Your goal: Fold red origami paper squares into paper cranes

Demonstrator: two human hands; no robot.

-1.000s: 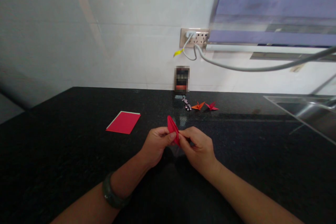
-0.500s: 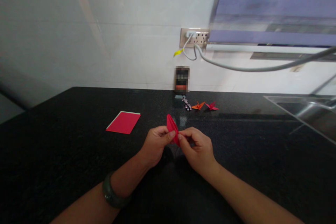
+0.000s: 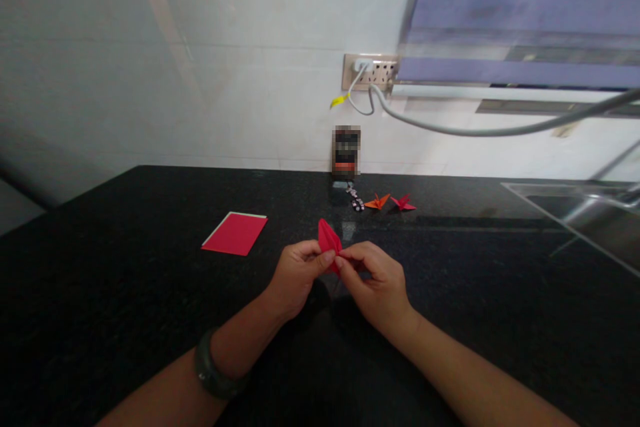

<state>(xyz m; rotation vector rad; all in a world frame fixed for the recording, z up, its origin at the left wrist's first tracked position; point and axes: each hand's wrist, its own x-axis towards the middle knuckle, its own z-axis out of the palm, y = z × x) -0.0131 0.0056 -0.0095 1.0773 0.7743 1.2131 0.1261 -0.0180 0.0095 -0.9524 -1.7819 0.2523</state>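
Note:
A folded piece of red origami paper [image 3: 328,235] is held up between my two hands, over the dark countertop [image 3: 165,320]. My left hand [image 3: 300,277] pinches it from the left, thumb across its lower front. At the paper's right edge, my right hand [image 3: 377,280] grips it between thumb and forefinger, close to the left thumb. The fingertips hide the lower part of the paper. Farther back lie an orange paper crane [image 3: 378,201] and a red paper crane [image 3: 403,203], side by side.
Left of my hands lies a stack of red paper squares [image 3: 235,233]. A phone-like upright object [image 3: 347,150], blurred out, leans at the wall with a patterned strap [image 3: 357,200] before it. A grey cable [image 3: 465,130] runs from the wall socket [image 3: 370,72]. At right is a sink [image 3: 590,213].
My right thumb and forefinger have shifted slightly left, toward my left thumb. The red paper's right edge is pressed in and its upper part looks wider. My left hand stays in place.

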